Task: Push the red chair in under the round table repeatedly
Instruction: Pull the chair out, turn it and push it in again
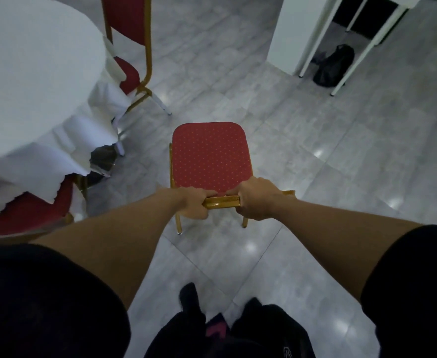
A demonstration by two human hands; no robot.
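Covering most of the view, grey tiled floor (302, 156) with light glints. Round counter (26, 73) at left, white cloth (65, 140) draped over it and hanging in folds. Red chair (209, 156) stands out in the open on the floor, right of the counter, well apart from it and not under it; dotted red seat, gold frame, seat pointing away from the person. Second red chair (129, 34) sits tucked at the counter's far side, cloth touching its seat. Third red chair (23, 215) at lower left, partly under the cloth. White table legs (312, 45) upper right with black bag (333, 65) on the floor between them. Both arms stretch forward from black sleeves (44, 301). Left hand (194, 205) and right hand (258, 200) each wrap the gold top rail (221, 202) of the chair back, grip of each pressed closed around the rail, side by side with bare rail between. Dark shoes (191, 298) low centre.
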